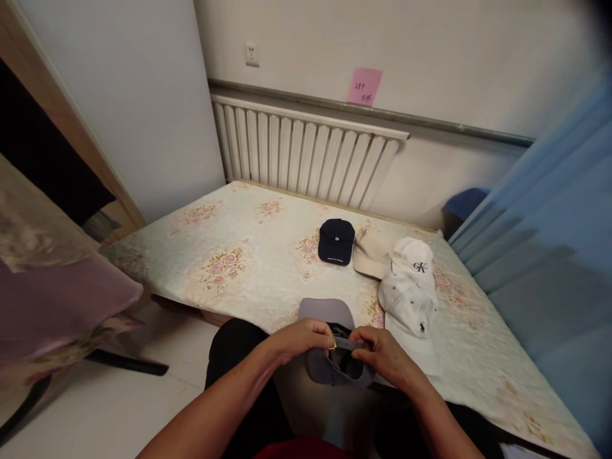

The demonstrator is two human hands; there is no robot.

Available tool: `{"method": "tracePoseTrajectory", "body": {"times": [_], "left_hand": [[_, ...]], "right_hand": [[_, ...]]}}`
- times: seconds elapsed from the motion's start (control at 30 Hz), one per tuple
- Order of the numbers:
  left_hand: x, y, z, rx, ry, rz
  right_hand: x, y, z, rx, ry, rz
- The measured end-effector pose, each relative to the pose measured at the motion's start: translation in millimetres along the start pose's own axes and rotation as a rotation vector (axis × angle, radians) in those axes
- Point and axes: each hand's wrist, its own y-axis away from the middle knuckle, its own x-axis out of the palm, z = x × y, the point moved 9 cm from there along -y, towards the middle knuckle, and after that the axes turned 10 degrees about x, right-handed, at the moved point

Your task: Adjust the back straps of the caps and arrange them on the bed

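Both hands hold a grey baseball cap (327,311) above the near edge of the bed, its brim pointing away from me and its inside partly in view. My left hand (303,338) pinches the back strap beside a small gold-coloured buckle. The strap's other side is between the fingers of my right hand (380,354). Just beyond, a navy cap (336,242) lies on the bed with a beige cap (373,252) to its right. Farther right are a white cap (412,256) with dark letters and a whitish cap (406,303) with a small dark emblem, touching each other.
The caps lie on a bed (272,255) with a flowered cover. A white radiator (306,150) and a wall with a pink note (364,87) stand behind it. A blue curtain (540,255) hangs at right. On the left is a chair (67,299) draped with cloth.
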Motion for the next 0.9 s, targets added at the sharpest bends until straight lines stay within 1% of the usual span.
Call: {"method": "tracePoseTrajectory", "body": {"times": [0.1, 0.17, 0.3, 0.37, 0.5, 0.67, 0.9], "left_hand": [[0.4, 1.2, -6.8, 0.024, 0.028, 0.028], [-0.1, 2.0, -9.8, 0.036, 0.053, 0.038], [-2.7, 3.4, -7.2, 0.017, 0.07, 0.041], [-4.5, 3.9, -3.3, -0.003, 0.064, 0.033], [-7.2, 3.9, 0.2, -0.008, 0.042, 0.02], [-4.1, 4.5, -1.6, -0.004, 0.033, 0.063], [-3.5, 7.0, -0.9, -0.009, 0.018, 0.093]], "right_hand": [[-5.2, 0.8, 3.0, -0.057, 0.067, -0.003], [-5.1, 0.9, 2.5, -0.075, 0.045, 0.027], [4.5, -2.4, -12.2, -0.004, -0.098, 0.141], [7.6, -4.7, -20.5, 0.031, -0.173, 0.162], [5.5, -7.3, -25.7, 0.021, -0.268, 0.147], [1.9, -6.8, -23.9, -0.005, -0.31, 0.152], [5.7, -6.2, -28.1, -0.008, -0.351, 0.157]]}}
